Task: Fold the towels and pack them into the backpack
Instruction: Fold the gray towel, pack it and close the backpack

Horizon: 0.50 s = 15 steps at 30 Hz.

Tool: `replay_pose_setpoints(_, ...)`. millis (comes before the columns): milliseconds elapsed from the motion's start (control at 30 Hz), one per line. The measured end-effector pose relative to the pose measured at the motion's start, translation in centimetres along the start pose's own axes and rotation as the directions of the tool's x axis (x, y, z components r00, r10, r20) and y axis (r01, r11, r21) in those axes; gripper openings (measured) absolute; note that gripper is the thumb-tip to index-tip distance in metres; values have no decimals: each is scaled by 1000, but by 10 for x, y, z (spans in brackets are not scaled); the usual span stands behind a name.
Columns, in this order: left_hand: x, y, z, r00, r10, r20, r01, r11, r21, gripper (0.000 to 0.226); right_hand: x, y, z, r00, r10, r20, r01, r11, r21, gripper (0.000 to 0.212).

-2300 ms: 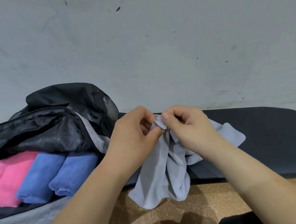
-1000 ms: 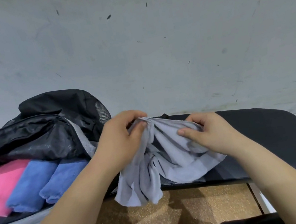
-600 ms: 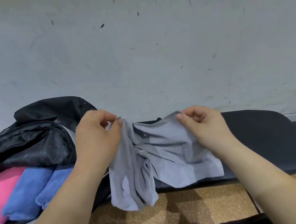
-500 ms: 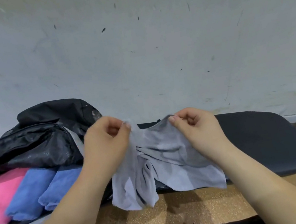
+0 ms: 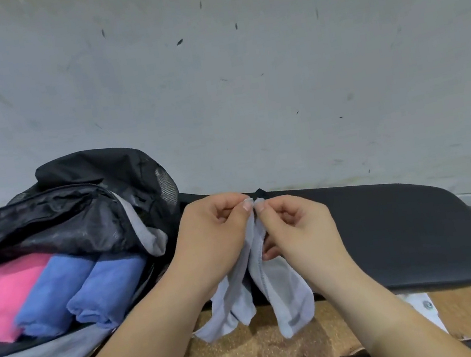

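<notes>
The left hand (image 5: pixel 216 240) and right hand (image 5: pixel 298 230) pinch the grey towel (image 5: pixel 289 293) by its top edge, fingers meeting, so it hangs doubled below them over the bench (image 5: pixel 405 228), with the open backpack (image 5: pixel 78 209) just left.

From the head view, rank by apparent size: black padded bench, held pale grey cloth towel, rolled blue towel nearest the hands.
Largest: black padded bench.
Then pale grey cloth towel and rolled blue towel: alike; grey is bunched and nearer, so unranked.
</notes>
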State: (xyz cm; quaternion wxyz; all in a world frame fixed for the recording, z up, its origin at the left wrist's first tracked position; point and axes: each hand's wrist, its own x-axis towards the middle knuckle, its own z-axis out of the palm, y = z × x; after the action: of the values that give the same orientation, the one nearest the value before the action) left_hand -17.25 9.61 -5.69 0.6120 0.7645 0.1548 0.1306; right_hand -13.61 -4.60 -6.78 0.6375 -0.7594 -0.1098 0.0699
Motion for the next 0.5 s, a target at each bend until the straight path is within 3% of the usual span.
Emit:
replay_pose_setpoints(133, 5, -2, 0, 999, -34, -3, 33, 997, -73, 14, 11, 4, 1, 989, -137, -59, 125, 977, -170, 14)
replay_pose_setpoints(333, 5, -3, -2, 996, -64, 53, 67, 997, -39, 13, 8, 1, -4, 991, -60, 117, 65, 997, -46, 26)
replay_pose_setpoints(500, -1, -1, -4, 996, -23, 86, 29, 997, -72, 17, 9, -3, -8, 965, 32, 261, -65, 991, 119, 56)
